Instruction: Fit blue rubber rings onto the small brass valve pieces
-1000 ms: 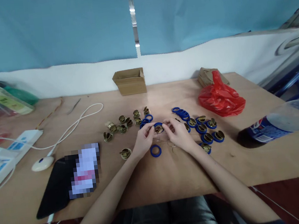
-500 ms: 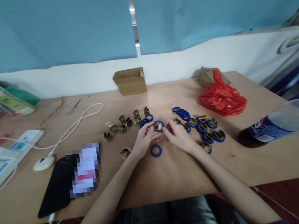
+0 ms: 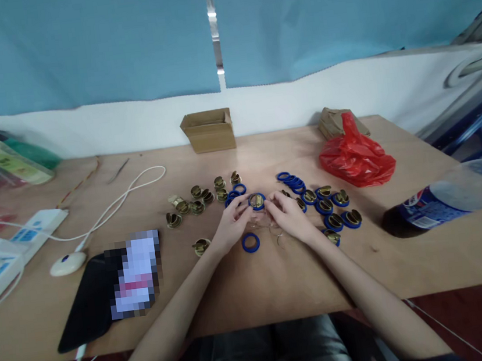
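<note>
Between my two hands, above the middle of the table, is a brass-coloured round piece with a raised flap and a blue ring around it [image 3: 257, 202]. My left hand [image 3: 232, 223] pinches its left side with thumb and fingers. On the right side, the closed fingers of my right hand [image 3: 288, 214] meet its edge. A loose blue ring [image 3: 251, 242] lies on the wood just below the hands. Several brass pieces without blue rings [image 3: 197, 207] sit to the left. Several ringed brass pieces [image 3: 325, 206] lie to the right, below a row of overlapping blue rings [image 3: 291, 181].
A cardboard box [image 3: 211, 132] stands at the back. Right of the pieces are a red plastic bag [image 3: 356, 157] and a cola bottle on its side [image 3: 437, 203]. A phone [image 3: 136, 272], a white cable [image 3: 116, 204] and a power strip [image 3: 38, 229] occupy the left.
The held brass piece with its blue ring has shifted slightly right and tilted. My right fingers have come closer against its edge. The pieces on the table stay put.
</note>
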Demonstrator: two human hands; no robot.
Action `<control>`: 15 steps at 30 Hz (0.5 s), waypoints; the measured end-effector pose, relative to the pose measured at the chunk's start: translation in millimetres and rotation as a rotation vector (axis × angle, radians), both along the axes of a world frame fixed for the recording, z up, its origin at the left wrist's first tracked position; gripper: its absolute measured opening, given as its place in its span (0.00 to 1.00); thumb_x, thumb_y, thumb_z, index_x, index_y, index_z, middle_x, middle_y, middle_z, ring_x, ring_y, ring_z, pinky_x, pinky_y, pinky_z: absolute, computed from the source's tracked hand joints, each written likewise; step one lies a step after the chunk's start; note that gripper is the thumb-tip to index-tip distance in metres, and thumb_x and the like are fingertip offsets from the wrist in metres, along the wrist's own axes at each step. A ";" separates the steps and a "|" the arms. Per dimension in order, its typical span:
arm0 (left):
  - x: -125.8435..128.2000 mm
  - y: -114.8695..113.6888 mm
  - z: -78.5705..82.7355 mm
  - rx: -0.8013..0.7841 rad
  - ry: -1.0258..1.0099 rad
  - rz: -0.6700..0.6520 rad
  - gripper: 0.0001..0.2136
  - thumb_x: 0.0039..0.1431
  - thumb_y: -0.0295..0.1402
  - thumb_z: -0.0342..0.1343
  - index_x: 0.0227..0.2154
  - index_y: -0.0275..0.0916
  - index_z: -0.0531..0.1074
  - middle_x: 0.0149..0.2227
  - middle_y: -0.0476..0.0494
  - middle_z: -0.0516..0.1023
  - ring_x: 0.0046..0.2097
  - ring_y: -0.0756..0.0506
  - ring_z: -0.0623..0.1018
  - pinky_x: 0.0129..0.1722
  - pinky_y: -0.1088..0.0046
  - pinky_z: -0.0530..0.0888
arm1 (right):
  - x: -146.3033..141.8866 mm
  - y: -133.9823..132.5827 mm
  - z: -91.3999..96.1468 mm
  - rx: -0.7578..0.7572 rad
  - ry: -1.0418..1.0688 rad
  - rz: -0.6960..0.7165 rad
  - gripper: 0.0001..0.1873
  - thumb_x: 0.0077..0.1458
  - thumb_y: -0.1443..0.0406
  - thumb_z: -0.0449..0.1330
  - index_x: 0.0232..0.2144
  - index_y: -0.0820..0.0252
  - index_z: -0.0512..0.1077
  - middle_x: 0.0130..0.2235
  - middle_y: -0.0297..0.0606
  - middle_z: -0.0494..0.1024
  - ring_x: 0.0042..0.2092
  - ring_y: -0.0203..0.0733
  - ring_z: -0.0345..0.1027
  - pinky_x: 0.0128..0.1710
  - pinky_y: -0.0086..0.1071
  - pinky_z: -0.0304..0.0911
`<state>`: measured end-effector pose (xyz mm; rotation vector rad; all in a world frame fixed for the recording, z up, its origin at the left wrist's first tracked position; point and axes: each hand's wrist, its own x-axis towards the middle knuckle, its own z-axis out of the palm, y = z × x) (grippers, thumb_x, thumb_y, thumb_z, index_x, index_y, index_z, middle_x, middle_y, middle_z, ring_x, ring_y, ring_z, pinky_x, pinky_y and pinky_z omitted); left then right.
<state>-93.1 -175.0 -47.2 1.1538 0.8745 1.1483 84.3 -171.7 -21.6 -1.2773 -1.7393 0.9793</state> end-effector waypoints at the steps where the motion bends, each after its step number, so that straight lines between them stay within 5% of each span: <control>1: -0.8 0.3 0.3 0.007 0.010 0.010 0.22 0.59 0.42 0.62 0.53 0.39 0.70 0.53 0.36 0.80 0.49 0.37 0.83 0.45 0.58 0.83 | -0.2 0.0 -0.2 0.000 0.012 0.007 0.11 0.63 0.58 0.51 0.30 0.55 0.64 0.22 0.31 0.70 0.24 0.39 0.65 0.26 0.31 0.59; 15: -0.6 1.9 -0.9 -0.038 0.051 0.053 0.21 0.57 0.49 0.61 0.44 0.38 0.69 0.32 0.43 0.81 0.35 0.40 0.85 0.39 0.58 0.82 | -1.2 -3.1 5.3 0.124 -0.070 -0.003 0.07 0.65 0.62 0.50 0.34 0.56 0.64 0.23 0.31 0.69 0.26 0.41 0.64 0.29 0.32 0.58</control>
